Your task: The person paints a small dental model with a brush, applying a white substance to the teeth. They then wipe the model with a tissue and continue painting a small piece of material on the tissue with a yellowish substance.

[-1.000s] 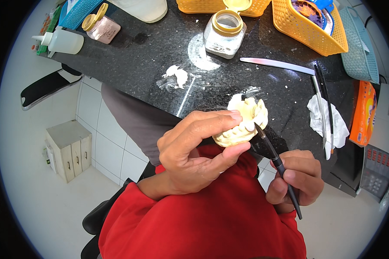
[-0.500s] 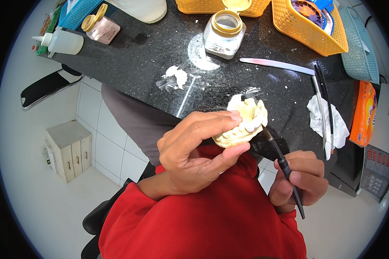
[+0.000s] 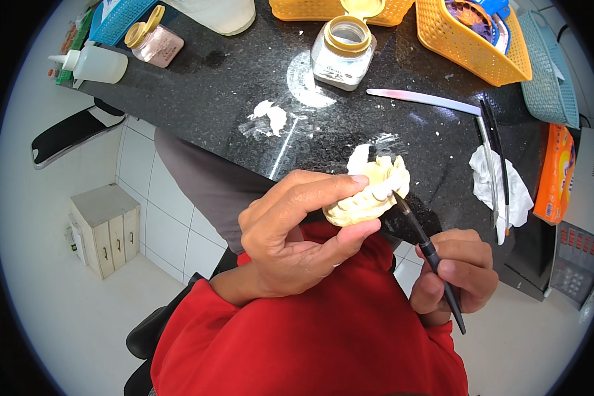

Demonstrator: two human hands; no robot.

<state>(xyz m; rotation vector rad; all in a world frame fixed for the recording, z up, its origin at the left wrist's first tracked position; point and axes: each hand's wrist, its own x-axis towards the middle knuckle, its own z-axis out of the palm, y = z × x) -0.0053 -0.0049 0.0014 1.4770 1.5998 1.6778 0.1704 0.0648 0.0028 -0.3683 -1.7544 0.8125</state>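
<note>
A pale yellow dental cast (image 3: 356, 206) of a tooth arch is pinched between the thumb and fingers of my left hand (image 3: 297, 231), just over the table's near edge. My right hand (image 3: 459, 270) grips a slim black brush (image 3: 429, 247) by its handle, slanting up to the left. Its dark pointed tip touches the teeth on the cast's right side. Part of the cast's left side is hidden behind my left fingers. Beyond it stands an open glass jar (image 3: 343, 63) of white powder with a yellow lid tipped back.
White powder scraps (image 3: 268, 117) lie on the black speckled tabletop (image 3: 211, 112). To the right, thin tools rest on a crumpled tissue (image 3: 518, 191), near an orange packet (image 3: 556, 173). Yellow baskets (image 3: 435, 53), a capped pink-powder jar (image 3: 155, 45) and a squeeze bottle (image 3: 102, 65) stand farther back.
The brush tip has shifted slightly left and up onto the teeth of the cast. My left hand has moved and tilted the cast only a little.
</note>
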